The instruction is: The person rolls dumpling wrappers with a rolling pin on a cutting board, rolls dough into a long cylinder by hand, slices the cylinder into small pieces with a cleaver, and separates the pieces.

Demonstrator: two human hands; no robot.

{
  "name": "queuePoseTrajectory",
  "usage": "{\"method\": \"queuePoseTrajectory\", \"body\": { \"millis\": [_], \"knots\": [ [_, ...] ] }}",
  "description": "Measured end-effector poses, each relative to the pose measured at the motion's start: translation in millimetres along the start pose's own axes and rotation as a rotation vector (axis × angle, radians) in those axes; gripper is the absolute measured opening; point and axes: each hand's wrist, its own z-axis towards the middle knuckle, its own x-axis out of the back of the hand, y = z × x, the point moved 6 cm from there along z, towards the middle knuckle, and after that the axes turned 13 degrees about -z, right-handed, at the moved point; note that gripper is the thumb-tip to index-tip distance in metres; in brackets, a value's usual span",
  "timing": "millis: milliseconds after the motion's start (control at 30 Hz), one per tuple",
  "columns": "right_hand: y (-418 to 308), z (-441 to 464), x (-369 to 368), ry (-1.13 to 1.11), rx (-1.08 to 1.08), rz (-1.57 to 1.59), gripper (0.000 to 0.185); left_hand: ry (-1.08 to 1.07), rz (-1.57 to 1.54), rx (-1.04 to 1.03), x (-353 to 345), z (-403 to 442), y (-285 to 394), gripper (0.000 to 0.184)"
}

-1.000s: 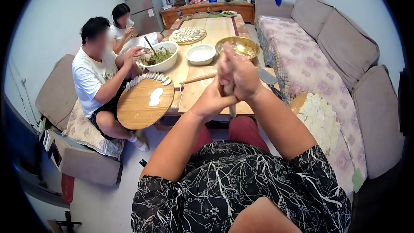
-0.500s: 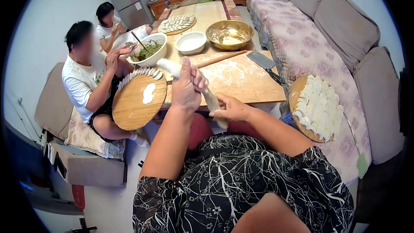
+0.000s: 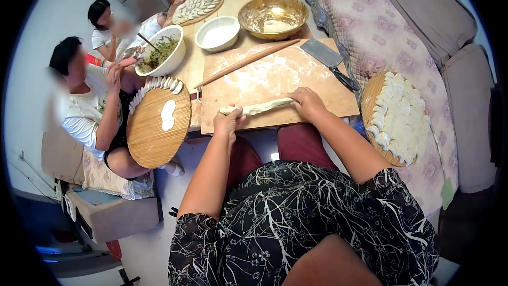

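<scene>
A pale dough rope (image 3: pixel 260 108) lies stretched along the near edge of the floured wooden board (image 3: pixel 233 82). Its left end is gripped by my left hand (image 3: pixel 228 123), the thumb lying over the top. At the other end, my right hand (image 3: pixel 308 104) has its fingers closed around the dough. Beyond the rope, a thin rolling pin (image 3: pixel 247 63) rests slantwise on the board. A cleaver (image 3: pixel 321 53) with a black handle lies at the board's right side. Loose flour whitens the wood between my hands and the pin.
A co-worker (image 3: pixel 90 95) sits at left by a round bamboo tray (image 3: pixel 153 132) with dumplings and wrappers; another person (image 3: pixel 108 34) sits behind. Nearby stand a filling bowl (image 3: pixel 180 53), a white basin (image 3: pixel 218 33) and a brass-coloured basin (image 3: pixel 273 16). Dumpling trays (image 3: pixel 383 116) (image 3: pixel 197 9) flank the board.
The dough rope came down from the air above my lap onto the board and now lies level. My hands moved apart to its two ends. The view has tilted downward.
</scene>
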Motion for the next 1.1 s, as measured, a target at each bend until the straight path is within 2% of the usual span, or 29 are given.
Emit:
{"method": "queuePoseTrajectory", "body": {
  "millis": [67, 100, 167, 200, 267, 333, 400, 467, 500, 533, 567, 600, 633, 667, 700, 767, 800, 867, 900, 933, 1000, 1100],
  "knots": [
    [8, -3, -16, -0.084, -0.066, -0.017, 0.03, 0.112, 0.349, 0.01, 12, 7, -5, 0.039],
    [5, -7, -18, -0.039, 0.006, -0.112, 0.034, 0.116, 0.356, 0.022, 15, 7, -10, 0.039],
    [-5, -14, -20, -0.009, 0.07, -0.199, 0.04, 0.235, 1.21, -0.789, -7, -20, 22, 0.044],
    [-19, -13, -12, 0.022, 0.109, -0.199, 0.045, 0.229, 1.218, -0.776, -14, -22, 18, 0.044],
    [-37, -8, -17, 0.038, 0.141, -0.191, 0.051, -0.3, 1.324, -0.967, -57, -37, -8, 0.052],
    [-50, -1, -46, -0.257, 0.218, -0.16, 0.061, -0.507, 1.533, -0.806, -75, -31, -45, 0.058],
    [-44, 17, -57, -0.233, 0.199, -0.226, 0.063, -0.482, 1.589, -0.713, -82, 4, -51, 0.062],
    [-25, 54, -64, -0.275, 0.015, -0.313, 0.068, -0.311, 1.73, -0.685, -94, 38, -34, 0.064],
    [-17, 76, -61, -0.316, -0.097, -0.302, 0.067, -0.318, 1.728, -0.677, -101, 54, -27, 0.064],
    [-11, 92, -65, -0.318, -0.098, -0.304, 0.067, -0.177, 1.668, -0.697, -104, 72, -10, 0.065],
    [-3, 109, -61, -0.183, -0.121, -0.375, 0.064, -0.034, 1.601, -0.716, -105, 82, 3, 0.066],
    [-2, 117, -56, -0.049, -0.141, -0.441, 0.061, -0.031, 1.599, -0.714, -106, 83, 6, 0.066],
    [-5, 117, -53, 0.039, -0.095, -0.442, 0.058, -0.066, 1.624, -0.729, -109, 85, 7, 0.067],
    [-2, 110, -56, 0.034, -0.098, -0.441, 0.058, -0.109, 1.652, -0.739, -111, 84, 6, 0.068],
    [-13, 97, -51, -0.038, 0.008, -0.457, 0.057, -0.12, 1.654, -0.727, -107, 78, 2, 0.068],
    [-22, 56, -57, -0.102, 0.22, -0.422, 0.056, -0.34, 1.789, -0.761, -95, 44, -18, 0.066],
    [-26, 33, -53, -0.117, 0.242, -0.365, 0.056, -0.451, 1.852, -0.784, -89, 26, -26, 0.065],
    [-35, -1, -39, -0.13, 0.261, -0.308, 0.056, -0.588, 1.84, -0.682, -71, -11, -38, 0.064],
    [-39, -15, -35, -0.17, 0.276, -0.278, 0.056, -0.618, 1.84, -0.773, -68, -27, -37, 0.065],
    [-41, -22, -35, -0.213, 0.289, -0.245, 0.056, -0.623, 1.841, -0.766, -68, -26, -38, 0.065],
    [-39, -10, -48, -0.174, 0.273, -0.305, 0.057, -0.546, 1.821, -0.637, -72, -13, -36, 0.066],
    [-12, 67, -55, -0.134, -0.077, -0.376, 0.059, -0.22, 1.833, -0.692, -89, 55, -17, 0.065]
  ]
}}
